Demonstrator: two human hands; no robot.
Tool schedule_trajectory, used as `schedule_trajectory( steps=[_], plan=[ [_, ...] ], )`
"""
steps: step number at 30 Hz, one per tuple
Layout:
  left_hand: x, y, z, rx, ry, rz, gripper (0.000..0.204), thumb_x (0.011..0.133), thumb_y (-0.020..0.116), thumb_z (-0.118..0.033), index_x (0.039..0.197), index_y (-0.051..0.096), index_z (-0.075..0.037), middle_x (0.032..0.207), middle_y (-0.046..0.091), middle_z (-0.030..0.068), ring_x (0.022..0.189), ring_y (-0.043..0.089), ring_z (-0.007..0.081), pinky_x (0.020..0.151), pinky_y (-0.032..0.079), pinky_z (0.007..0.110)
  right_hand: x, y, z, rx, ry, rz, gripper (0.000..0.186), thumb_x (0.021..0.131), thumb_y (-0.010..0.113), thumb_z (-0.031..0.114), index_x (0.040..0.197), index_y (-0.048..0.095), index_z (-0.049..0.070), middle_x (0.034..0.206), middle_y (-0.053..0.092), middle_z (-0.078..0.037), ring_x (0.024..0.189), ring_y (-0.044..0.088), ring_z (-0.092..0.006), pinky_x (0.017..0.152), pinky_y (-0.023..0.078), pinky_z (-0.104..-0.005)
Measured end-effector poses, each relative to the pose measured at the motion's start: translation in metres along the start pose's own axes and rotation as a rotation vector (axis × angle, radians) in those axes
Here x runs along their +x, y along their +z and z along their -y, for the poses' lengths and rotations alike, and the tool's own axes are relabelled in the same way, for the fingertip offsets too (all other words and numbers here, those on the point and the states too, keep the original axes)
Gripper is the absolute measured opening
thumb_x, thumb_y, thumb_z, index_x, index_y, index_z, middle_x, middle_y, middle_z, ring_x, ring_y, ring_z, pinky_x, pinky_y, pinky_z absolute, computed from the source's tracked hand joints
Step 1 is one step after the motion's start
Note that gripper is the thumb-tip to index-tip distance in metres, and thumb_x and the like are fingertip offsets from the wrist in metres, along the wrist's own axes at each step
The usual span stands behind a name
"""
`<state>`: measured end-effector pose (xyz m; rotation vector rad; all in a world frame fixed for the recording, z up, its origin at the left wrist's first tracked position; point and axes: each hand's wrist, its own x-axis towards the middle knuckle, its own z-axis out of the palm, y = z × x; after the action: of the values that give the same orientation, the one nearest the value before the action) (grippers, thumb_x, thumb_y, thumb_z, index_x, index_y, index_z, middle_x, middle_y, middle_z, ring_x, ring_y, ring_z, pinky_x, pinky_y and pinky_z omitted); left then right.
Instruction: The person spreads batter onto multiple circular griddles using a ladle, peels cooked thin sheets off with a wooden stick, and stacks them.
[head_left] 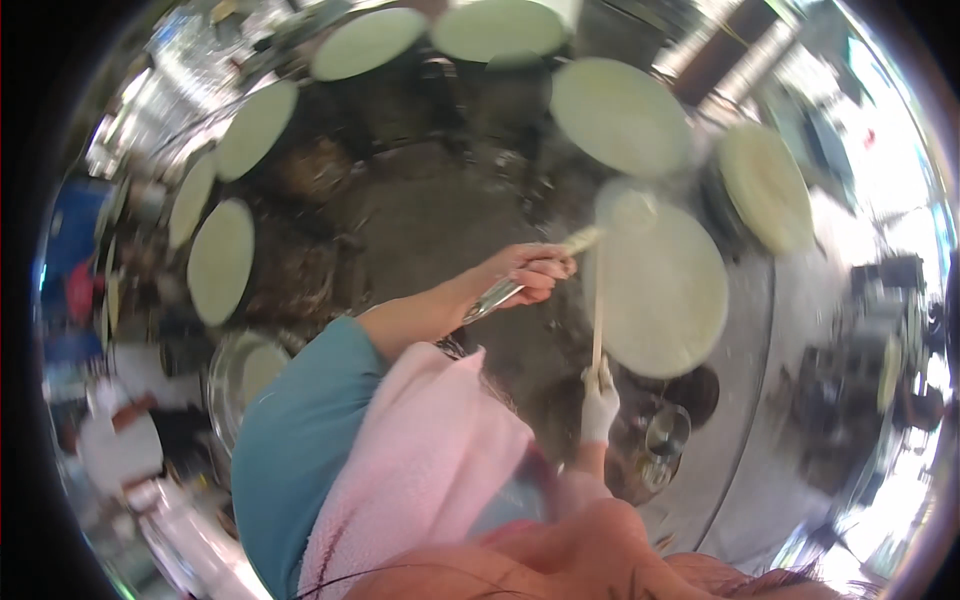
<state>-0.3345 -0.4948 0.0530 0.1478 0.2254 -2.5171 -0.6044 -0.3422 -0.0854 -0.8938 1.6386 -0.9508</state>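
My left hand (pixel 536 273) is closed around a slim tool (pixel 493 298), its shiny metal part on the near side and a pale end past my fingers. Blur hides the tool's exact kind. In a whitish glove, my right hand (pixel 600 402) grips a thin wooden stick (pixel 599 320) that points away from me. The stick runs along the left edge of a large, pale round surface (pixel 665 300). A smaller whitish round shape (pixel 632 208), partly veiled by haze, overlaps the far edge of this surface. The tool's pale end is close to the stick's far tip.
Several pale round tops on dark bases, such as a disc (pixel 620 115) and another disc (pixel 222 262), curve around the workspace. A metal basin (pixel 232 385) stands at left, and a glass-like container (pixel 667 432) beside my right hand. Another person (pixel 120 440) is at far left.
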Motion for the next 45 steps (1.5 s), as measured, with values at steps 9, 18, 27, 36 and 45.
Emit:
schedule_trajectory(
  steps=[9,18,27,36,45],
  plan=[
    [-0.212,-0.033,-0.061,0.014,0.474,0.083,0.019,0.094,0.048,-0.017,0.093,0.047,0.002,0.057,0.035,-0.0054,0.035,0.031,0.0031,0.034,0.024,0.017,-0.001,0.085,-0.038,-0.358,-0.195,0.134,0.042,0.090,0.056,0.023,0.126,0.051,0.002,0.104,0.060,-0.008,0.086,0.057,-0.0131,0.075,0.045,-0.0262],
    [-0.489,-0.075,-0.046,0.257,1.335,-0.510,0.027,0.094,0.049,-0.023,0.094,0.051,0.003,0.056,0.038,-0.0027,0.034,0.030,0.0058,0.034,0.026,0.021,0.006,0.448,0.141,-0.982,-0.808,0.795,0.048,0.088,0.056,0.039,0.133,0.047,0.027,0.090,0.061,-0.019,0.074,0.061,-0.0348,0.065,0.049,-0.0427],
    [-0.577,-0.140,0.067,-0.082,2.017,-0.875,0.026,0.097,0.043,-0.023,0.104,0.049,0.001,0.056,0.036,-0.0035,0.031,0.030,0.0053,0.030,0.022,0.021,0.010,0.730,0.195,-1.290,-1.228,1.015,0.048,0.088,0.052,0.043,0.134,0.043,0.031,0.085,0.060,-0.018,0.075,0.062,-0.0364,0.065,0.049,-0.0455],
    [-0.503,-0.099,0.076,-0.678,2.599,-0.498,0.026,0.095,0.049,-0.017,0.104,0.045,0.006,0.060,0.038,-0.0015,0.033,0.031,0.0052,0.031,0.025,0.017,-0.055,0.992,0.189,-0.662,-0.228,1.877,0.040,0.083,0.069,0.021,0.115,0.060,0.000,0.090,0.063,0.002,0.060,0.050,-0.0025,0.056,0.041,-0.0198],
    [-0.443,-0.085,0.069,-0.883,2.869,-0.219,0.023,0.095,0.044,-0.013,0.102,0.044,0.009,0.061,0.038,0.0005,0.034,0.031,0.0065,0.031,0.030,0.018,-0.166,1.045,0.177,-0.757,-0.704,2.011,0.034,0.076,0.067,0.014,0.108,0.060,0.003,0.094,0.067,-0.006,0.080,0.063,-0.0168,0.072,0.049,-0.0291]
  ],
)
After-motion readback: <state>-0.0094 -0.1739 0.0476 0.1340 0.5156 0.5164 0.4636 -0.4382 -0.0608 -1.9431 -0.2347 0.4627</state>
